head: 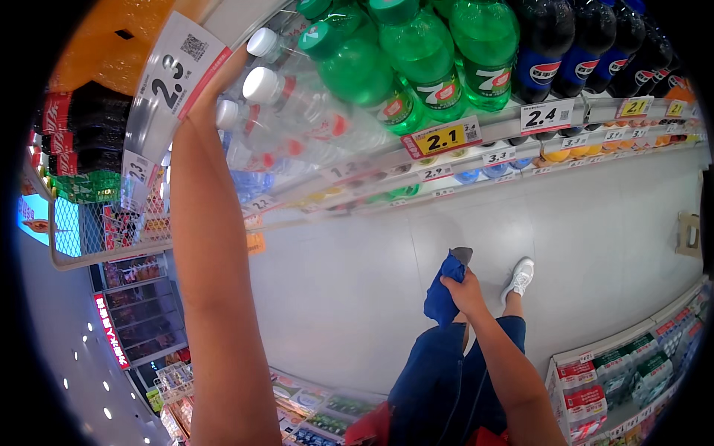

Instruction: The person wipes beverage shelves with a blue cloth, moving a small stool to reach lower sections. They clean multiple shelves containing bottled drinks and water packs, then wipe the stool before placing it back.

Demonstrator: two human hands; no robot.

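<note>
My left arm reaches up to the shelf, and my left hand [231, 67] shows only in part behind a price tag [177, 67], beside clear plastic bottles [304, 111] with white caps; its fingers are hidden. Right of these bottles stand green 7UP bottles [424, 61] and dark Pepsi bottles [541, 47]. Lower down, over the floor and near my knees, my right hand [464, 290] grips a bunched blue cloth [442, 301] with a grey part at its top.
Price tags line the shelf edge [613, 114], with lower shelves of drinks beneath. A wire mesh rack [111, 223] is at the left. Packs of bottles [585, 401] fill a shelf at the lower right. A beige stool-like object [689, 234] stands at the far right on the grey floor [346, 295].
</note>
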